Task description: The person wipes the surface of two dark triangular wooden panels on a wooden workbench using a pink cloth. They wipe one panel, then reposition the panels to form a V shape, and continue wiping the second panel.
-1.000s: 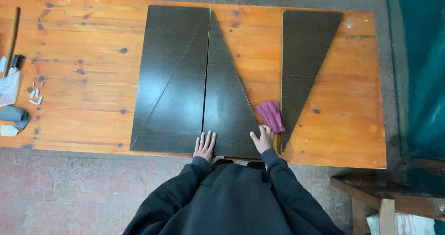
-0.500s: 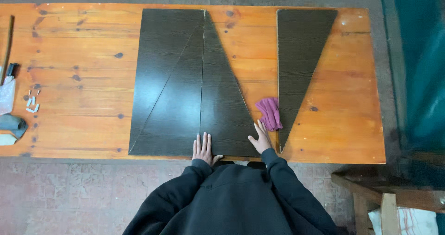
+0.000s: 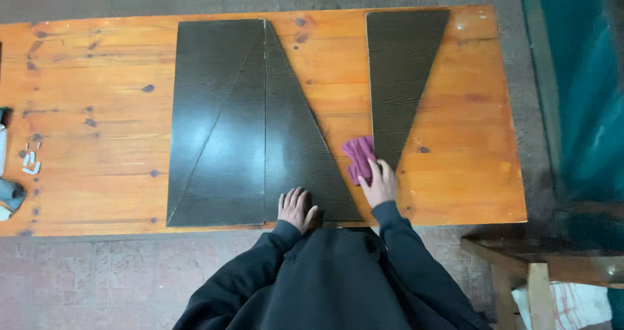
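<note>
Three triangular panels flat on the counter (image 3: pixel 97 76). Left panel (image 3: pixel 205 96) and middle panel (image 3: pixel 292 148) butted edge to edge, forming one block at centre. Third panel (image 3: pixel 400 70) apart to the right, wide end at far edge, tip pointing to near edge. Cloth (image 3: pixel 359 158) on the counter between middle and third panels, under right hand (image 3: pixel 380 185). Left hand (image 3: pixel 296 208) flat on near end of middle panel. Small bits (image 3: pixel 31 162) near counter's left end, possibly screws or plugs. Stool or bench (image 3: pixel 539 252) on floor, right of the counter.

Soft even overhead light, faint sheen, sharp focus.
</note>
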